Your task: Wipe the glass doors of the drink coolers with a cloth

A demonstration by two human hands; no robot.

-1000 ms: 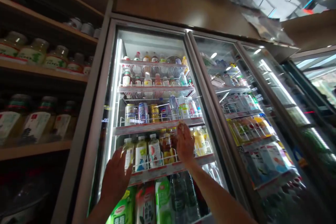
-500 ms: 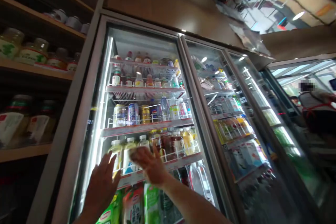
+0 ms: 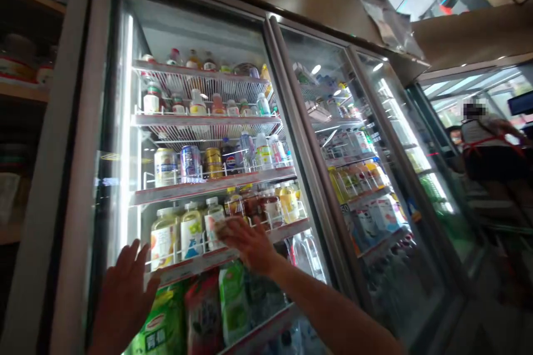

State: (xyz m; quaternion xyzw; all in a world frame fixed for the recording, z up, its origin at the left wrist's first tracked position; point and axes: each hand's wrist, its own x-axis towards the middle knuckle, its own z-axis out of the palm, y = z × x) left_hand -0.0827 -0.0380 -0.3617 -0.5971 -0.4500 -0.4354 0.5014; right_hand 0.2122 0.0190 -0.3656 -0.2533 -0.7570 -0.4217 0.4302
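Observation:
I face a lit drinks fridge with a glass door (image 3: 208,33). My left hand (image 3: 122,294) lies flat on the glass at the lower left with its fingers spread upward, in front of large green bottles (image 3: 160,324). My right hand (image 3: 247,244) reaches across the glass with its fingers stretched to the left, over a shelf of pale juice bottles (image 3: 164,238). A pale patch shows at its fingertips; I cannot make out what it is. Cans (image 3: 190,162) stand one shelf higher.
A metal post (image 3: 291,144) divides this door from a second glass door (image 3: 366,122) with more drinks behind it. Wooden shelves (image 3: 23,91) with jars run along the left. Another person in a red-strapped apron (image 3: 485,144) stands at the far right.
My right hand slid from upright near the middle of the glass down and leftward, fingers now pointing left. My left hand dropped lower left. The view swung rightward, bringing the other person in.

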